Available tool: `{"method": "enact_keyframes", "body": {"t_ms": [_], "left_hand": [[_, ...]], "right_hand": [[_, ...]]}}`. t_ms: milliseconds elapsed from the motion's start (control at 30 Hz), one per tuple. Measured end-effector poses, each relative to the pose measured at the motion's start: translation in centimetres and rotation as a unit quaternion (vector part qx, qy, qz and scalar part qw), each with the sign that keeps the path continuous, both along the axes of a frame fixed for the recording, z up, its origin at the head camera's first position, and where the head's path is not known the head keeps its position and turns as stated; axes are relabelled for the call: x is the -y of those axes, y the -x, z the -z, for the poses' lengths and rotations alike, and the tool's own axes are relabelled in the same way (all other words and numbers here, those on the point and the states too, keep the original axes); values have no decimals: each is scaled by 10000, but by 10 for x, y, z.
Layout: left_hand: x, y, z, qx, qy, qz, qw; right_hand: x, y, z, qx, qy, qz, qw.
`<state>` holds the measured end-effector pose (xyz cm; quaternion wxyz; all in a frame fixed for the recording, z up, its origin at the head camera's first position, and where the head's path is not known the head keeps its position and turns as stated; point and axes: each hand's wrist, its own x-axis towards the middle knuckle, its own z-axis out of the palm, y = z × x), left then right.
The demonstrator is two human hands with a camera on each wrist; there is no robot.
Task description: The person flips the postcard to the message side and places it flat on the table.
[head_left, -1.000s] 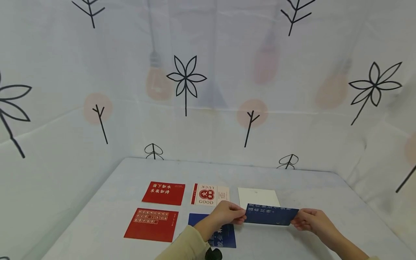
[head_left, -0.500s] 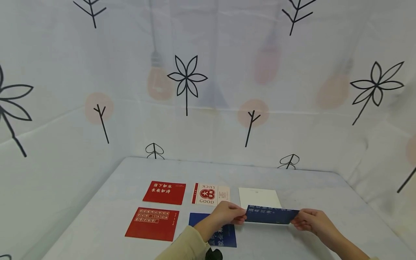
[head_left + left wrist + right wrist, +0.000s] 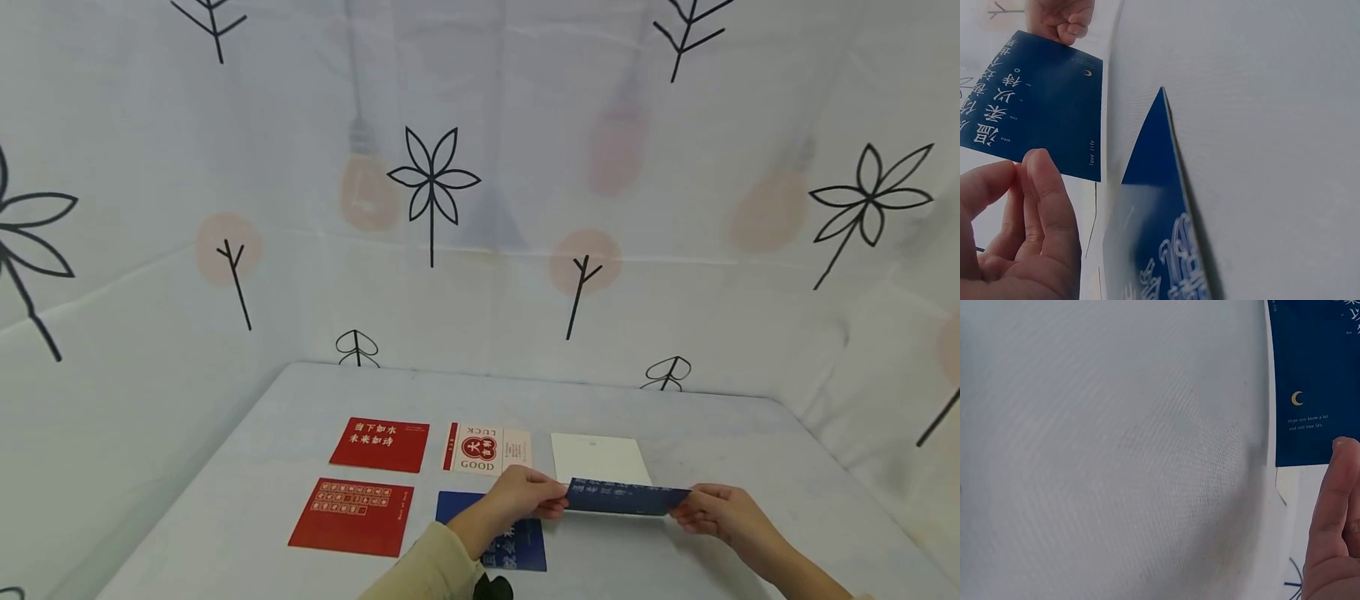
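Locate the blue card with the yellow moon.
In the head view, the moon card is right of centre, held between the left hand and right hand, in front of the white card.

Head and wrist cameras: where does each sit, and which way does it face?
Head: on the head, looking forward and down across the white table to the printed cloth; left hand, right hand and a pale sleeve show.
Left wrist: on that wrist, looking past the left hand at the held blue card and lying blue card; the right hand shows partly.
Right wrist: on that wrist, looking at the table and part of the held blue card; the right hand shows partly.
Shared: head and left wrist both show both hands.
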<state>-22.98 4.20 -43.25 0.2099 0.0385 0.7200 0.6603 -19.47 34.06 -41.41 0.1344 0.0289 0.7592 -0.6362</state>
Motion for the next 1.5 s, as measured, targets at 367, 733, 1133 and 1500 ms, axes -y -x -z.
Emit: {"method": "enact_keyframes", "body": {"t_ms": [367,733,1133,1500], "left_hand": [[1,-1,-2,-6,-68,25,10000],[0,-2,-1,-11,1,5,10000],[1,-8,-4,-130,305,10,9994],[-3,-7,-1,-56,259,-64,9996]], "right_hand": [[2,-1,-1,55,141,117,9998],[8,0,0,299,-600,812,9944],[8,-2,2,87,-989,431,9941],[7,-4,5,-34,-971,163,9951]]}}
